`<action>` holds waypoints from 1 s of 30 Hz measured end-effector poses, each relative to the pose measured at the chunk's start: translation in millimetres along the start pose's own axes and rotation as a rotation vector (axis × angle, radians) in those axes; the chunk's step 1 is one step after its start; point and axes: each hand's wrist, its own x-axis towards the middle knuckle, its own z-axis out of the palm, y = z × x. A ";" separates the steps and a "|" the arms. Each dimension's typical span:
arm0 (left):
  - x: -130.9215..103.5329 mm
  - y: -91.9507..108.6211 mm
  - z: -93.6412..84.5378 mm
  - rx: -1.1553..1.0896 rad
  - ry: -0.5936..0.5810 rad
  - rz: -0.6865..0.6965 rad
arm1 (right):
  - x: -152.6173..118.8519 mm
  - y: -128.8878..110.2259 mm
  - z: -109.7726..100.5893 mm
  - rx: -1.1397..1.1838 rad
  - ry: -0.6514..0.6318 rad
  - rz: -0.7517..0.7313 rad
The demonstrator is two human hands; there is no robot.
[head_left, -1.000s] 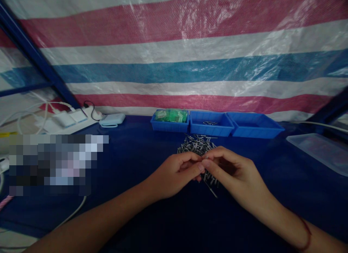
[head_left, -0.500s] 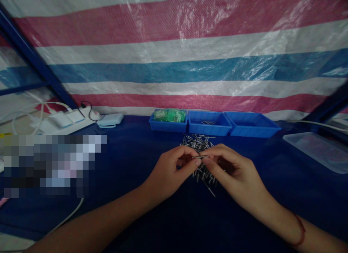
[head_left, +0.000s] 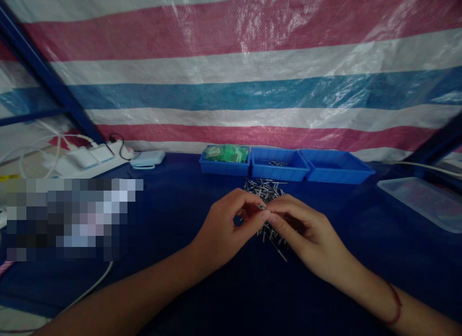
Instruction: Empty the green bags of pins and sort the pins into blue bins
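Over a pile of thin metal pins (head_left: 265,187) on the dark blue table, my left hand (head_left: 233,220) and my right hand (head_left: 306,230) meet at the fingertips. A small metal piece (head_left: 262,207) shows between the thumb and forefinger of my left hand. The thumb and forefinger of my right hand are pinched right beside it, touching the left fingertips; what they hold is too small to make out. Part of the pile is hidden behind both hands.
Behind the pile stand three blue bins: the left (head_left: 225,168) with green packets, the middle (head_left: 279,172) with a few pins, the right (head_left: 337,167). A clear lid (head_left: 420,201) lies right. A power strip (head_left: 97,165), a light-blue device (head_left: 147,159) and a blurred-out area are left.
The metal pin that lay crosswise between both hands' fingertips is now mostly hidden, with only a small end showing. My right hand has shifted slightly left, against the left fingertips.
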 end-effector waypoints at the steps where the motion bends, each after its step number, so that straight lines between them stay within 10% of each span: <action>1: -0.2 0.1 -0.3 0.010 0.000 0.013 | 0.5 -0.1 -0.2 0.004 -0.011 -0.008; 13: -0.2 0.8 -2.1 0.061 -0.039 0.017 | -1.0 -4.8 -0.8 -0.001 -0.048 -0.023; 21: 12.4 -15.0 -20.1 0.340 -0.007 -0.031 | 55.2 39.5 -45.3 -0.705 0.404 -0.044; 30: 18.1 -35.0 -40.5 0.638 -0.362 -0.071 | 52.2 61.1 -54.0 -0.842 0.263 -0.021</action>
